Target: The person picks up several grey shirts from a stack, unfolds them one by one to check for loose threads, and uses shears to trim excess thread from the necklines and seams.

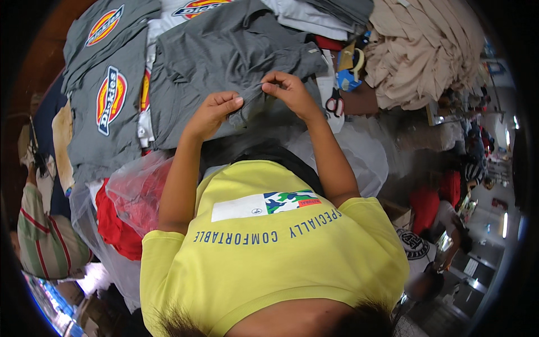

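Observation:
A dark grey T-shirt [210, 53] lies spread over the table in front of me, with its near edge lifted. My left hand [218, 112] pinches that edge between thumb and fingers. A short way to the right and slightly farther off, my right hand [287, 92] pinches the same cloth, thumb against forefinger. Between the two hands the fabric is drawn into a narrow fold. To the left lie grey shirts [84, 121] with a red and yellow printed badge. Red-handled scissors [334, 105] rest just right of my right hand.
A large heap of beige cloth [418, 53] fills the far right. Beside it sit a tape roll [357, 63] and a blue box [347, 80]. Clear plastic bags with red cloth [118, 224] hang at the near left. A person in a striped sleeve [50, 241] is at the left; others are at the right.

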`<state>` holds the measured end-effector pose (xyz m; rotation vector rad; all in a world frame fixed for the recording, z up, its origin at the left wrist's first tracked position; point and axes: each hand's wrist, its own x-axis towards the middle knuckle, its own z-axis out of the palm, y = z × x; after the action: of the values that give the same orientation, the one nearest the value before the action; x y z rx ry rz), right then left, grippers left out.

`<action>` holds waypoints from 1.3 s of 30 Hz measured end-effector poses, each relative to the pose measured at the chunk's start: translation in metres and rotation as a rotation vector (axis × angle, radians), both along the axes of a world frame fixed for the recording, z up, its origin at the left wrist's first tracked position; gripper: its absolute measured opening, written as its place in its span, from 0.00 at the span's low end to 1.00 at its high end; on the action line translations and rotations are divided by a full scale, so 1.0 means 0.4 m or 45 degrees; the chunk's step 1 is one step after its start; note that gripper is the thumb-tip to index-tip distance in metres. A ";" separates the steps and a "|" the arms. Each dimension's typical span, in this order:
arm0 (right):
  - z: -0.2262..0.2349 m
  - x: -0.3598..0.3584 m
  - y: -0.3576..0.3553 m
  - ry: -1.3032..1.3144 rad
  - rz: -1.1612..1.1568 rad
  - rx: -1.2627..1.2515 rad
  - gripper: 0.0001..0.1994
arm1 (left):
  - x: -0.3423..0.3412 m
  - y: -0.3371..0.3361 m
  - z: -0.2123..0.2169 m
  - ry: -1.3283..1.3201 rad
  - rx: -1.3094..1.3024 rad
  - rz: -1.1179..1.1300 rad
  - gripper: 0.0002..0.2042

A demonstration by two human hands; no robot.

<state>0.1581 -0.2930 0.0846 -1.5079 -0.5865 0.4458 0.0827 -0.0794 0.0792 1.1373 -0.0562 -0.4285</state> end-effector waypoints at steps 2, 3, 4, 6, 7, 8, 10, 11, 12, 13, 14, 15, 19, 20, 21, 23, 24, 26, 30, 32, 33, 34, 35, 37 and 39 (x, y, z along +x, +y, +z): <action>-0.034 0.038 -0.055 0.029 -0.308 -0.105 0.08 | 0.003 -0.026 -0.001 0.063 -0.019 0.035 0.11; -0.052 0.059 -0.090 0.046 -0.459 -0.154 0.09 | 0.002 -0.033 0.007 0.073 -0.046 0.037 0.11; -0.068 0.081 -0.136 0.063 -0.603 -0.037 0.09 | 0.000 -0.041 0.016 0.084 -0.072 0.042 0.12; -0.084 0.116 -0.253 0.029 -0.869 -0.117 0.10 | -0.013 -0.060 0.047 0.076 -0.073 0.091 0.12; -0.098 0.133 -0.323 0.027 -1.000 -0.193 0.10 | -0.017 -0.071 0.063 0.074 -0.071 0.116 0.12; -0.126 0.150 -0.393 0.026 -1.131 -0.272 0.10 | -0.019 -0.080 0.070 0.067 -0.056 0.131 0.12; -0.137 0.160 -0.472 0.090 -1.365 -0.131 0.10 | -0.026 -0.090 0.079 0.060 -0.020 0.179 0.13; -0.123 0.151 -0.490 0.060 -1.454 -0.180 0.10 | -0.030 -0.090 0.088 0.045 -0.014 0.177 0.13; -0.137 0.155 -0.533 0.071 -1.500 -0.171 0.10 | -0.029 -0.092 0.098 0.028 -0.012 0.164 0.13; -0.158 0.159 -0.568 0.080 -1.547 -0.163 0.11 | -0.029 -0.095 0.104 0.010 -0.010 0.150 0.13; -0.150 0.159 -0.556 0.081 -1.508 -0.190 0.11 | -0.031 -0.096 0.103 0.020 -0.004 0.168 0.14; -0.140 0.153 -0.549 0.081 -1.470 -0.218 0.11 | -0.033 -0.097 0.103 0.030 0.001 0.185 0.14; -0.070 0.117 -0.439 0.060 -0.997 -0.149 0.11 | -0.033 -0.094 0.118 0.031 0.022 0.147 0.15; -0.036 0.101 -0.376 0.020 -0.830 -0.142 0.12 | -0.035 -0.094 0.122 0.032 0.025 0.142 0.15; 0.002 0.084 -0.309 -0.021 -0.665 -0.135 0.14 | -0.035 -0.094 0.125 0.033 0.027 0.134 0.15; 0.050 0.060 -0.205 -0.116 -0.286 -0.106 0.15 | -0.036 -0.096 0.123 0.035 0.021 0.116 0.15; 0.080 0.042 -0.150 -0.130 -0.144 -0.081 0.15 | -0.036 -0.095 0.117 0.039 0.014 0.107 0.15; 0.112 0.004 -0.067 -0.126 0.083 -0.055 0.15 | -0.035 -0.095 0.109 0.034 0.000 0.087 0.15; 0.153 -0.041 -0.004 -0.004 0.328 -0.188 0.11 | -0.041 -0.076 0.084 -0.007 0.014 0.050 0.11; 0.161 -0.043 0.001 0.090 0.339 -0.214 0.09 | -0.048 -0.073 0.072 -0.039 0.038 0.067 0.11; 0.162 -0.045 0.002 0.106 0.338 -0.188 0.09 | -0.051 -0.077 0.067 -0.057 0.046 0.093 0.11; 0.163 -0.050 0.003 0.122 0.337 -0.162 0.09 | -0.054 -0.079 0.065 -0.074 0.055 0.119 0.10; 0.162 -0.054 0.004 0.138 0.334 -0.136 0.08 | -0.056 -0.079 0.064 -0.079 0.051 0.134 0.10; 0.157 -0.058 0.005 0.196 0.313 -0.078 0.08 | -0.060 -0.079 0.063 -0.090 0.044 0.161 0.09; 0.152 -0.062 0.009 0.248 0.277 -0.036 0.08 | -0.062 -0.083 0.066 -0.087 0.014 0.191 0.08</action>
<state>0.1334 -0.2895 0.1455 -1.4133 -0.5945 0.7629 0.0579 -0.1127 0.1054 1.1581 -0.0280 -0.2570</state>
